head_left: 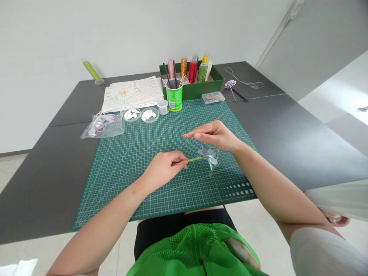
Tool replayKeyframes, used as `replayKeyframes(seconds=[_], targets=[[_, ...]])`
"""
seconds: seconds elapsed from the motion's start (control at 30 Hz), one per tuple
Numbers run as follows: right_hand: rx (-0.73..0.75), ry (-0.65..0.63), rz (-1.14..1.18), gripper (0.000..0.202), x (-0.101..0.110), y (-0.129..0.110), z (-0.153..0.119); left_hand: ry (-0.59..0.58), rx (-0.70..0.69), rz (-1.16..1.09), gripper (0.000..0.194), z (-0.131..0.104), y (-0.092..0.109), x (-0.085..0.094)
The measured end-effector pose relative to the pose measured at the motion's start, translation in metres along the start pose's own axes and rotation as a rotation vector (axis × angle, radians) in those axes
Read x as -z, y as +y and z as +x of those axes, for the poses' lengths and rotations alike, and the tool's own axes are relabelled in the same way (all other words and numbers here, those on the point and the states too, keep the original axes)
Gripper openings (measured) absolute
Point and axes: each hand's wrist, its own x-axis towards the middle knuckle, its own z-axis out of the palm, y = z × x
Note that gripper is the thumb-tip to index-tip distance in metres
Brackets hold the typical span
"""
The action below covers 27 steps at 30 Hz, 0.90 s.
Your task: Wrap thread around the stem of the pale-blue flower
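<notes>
My left hand [166, 166] pinches the thin yellow-green stem [195, 158] of an artificial flower between thumb and fingertips. The flower's pale blue-grey petals [209, 154] point to the right, held just over the green cutting mat [120, 153]. A fine green-yellow strand [215, 165] hangs by the petals. Above and beyond the flower, my right hand [217, 135] is stretched out to the left, fingers extended and thumb a little apart. Nothing shows between its fingers.
Behind the mat stand a green cup with sticks [174, 97] and a green box of thread spools [198, 90]. Two dishes of white pieces [149, 115], a bagged flower [103, 124], paper sheets [132, 94], a clear case [213, 98] and a purple flower [230, 84] lie around.
</notes>
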Motion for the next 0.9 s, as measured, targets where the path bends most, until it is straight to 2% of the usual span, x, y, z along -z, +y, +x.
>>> replayKeyframes(seconds=[0.43, 0.9], targets=[[0.057, -0.091, -0.014, 0.031, 0.001, -0.009, -0.006, -0.066, 0.073, 0.018, 0.022, 0.001, 0.002, 0.001], [-0.045, 0.040, -0.138, 0.033, 0.004, 0.006, 0.003, -0.049, 0.003, -0.048, 0.009, -0.002, -0.002, 0.000]])
